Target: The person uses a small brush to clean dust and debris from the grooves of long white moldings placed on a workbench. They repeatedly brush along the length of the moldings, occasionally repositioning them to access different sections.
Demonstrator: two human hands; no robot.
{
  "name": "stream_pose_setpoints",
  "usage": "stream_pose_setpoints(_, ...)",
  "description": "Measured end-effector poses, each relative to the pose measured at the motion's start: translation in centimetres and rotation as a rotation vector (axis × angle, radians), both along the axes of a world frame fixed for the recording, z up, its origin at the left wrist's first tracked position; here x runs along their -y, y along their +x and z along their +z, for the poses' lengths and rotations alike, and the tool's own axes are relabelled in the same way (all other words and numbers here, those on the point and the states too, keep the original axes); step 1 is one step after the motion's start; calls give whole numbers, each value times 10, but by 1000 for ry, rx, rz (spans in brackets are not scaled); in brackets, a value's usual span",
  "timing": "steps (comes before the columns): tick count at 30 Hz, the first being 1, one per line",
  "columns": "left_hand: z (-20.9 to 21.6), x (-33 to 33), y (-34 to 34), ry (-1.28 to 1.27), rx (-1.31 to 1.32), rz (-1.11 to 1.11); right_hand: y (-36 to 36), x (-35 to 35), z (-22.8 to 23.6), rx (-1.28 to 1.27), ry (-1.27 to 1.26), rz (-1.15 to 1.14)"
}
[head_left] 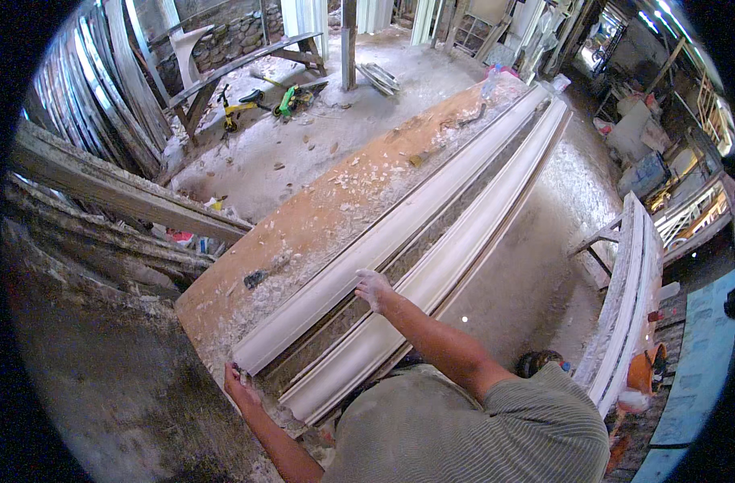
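Note:
A long white plaster moulding (383,235) lies slantwise across a dusty workbench, running from the near left to the far right. My left hand (240,386) is closed at its near end, with fingertips against the corner. Farther along, my right hand (374,291), dusted white, has its fingers bent over the moulding's right edge. Beside it, to the right, lies a second white plaster moulding (416,294) with a ridged profile, under my right forearm. A dark narrow gap separates the two pieces.
Plaster crumbs cover the orange-brown bench top (327,205), where a dark small tool (256,278) lies. Long white strips rest on a stand (625,298) at the right. A green and yellow toy (287,101) stands on the floor beyond. Wooden planks (101,97) lean at the far left.

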State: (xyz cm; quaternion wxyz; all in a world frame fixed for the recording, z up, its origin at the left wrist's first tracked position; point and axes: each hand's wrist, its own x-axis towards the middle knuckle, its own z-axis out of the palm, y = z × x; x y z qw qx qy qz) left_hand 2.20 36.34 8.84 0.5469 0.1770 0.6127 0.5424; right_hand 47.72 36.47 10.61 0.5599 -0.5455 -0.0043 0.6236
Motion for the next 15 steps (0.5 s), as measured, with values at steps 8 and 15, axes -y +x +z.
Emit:
stream_pose_setpoints(8,-8,15,16,31,115,151,1,-28,-21,-100,-163,-167)
stream_pose_setpoints(15,-5,55,152,-108,191,131,6,-33,-56,-146,-272,-172)
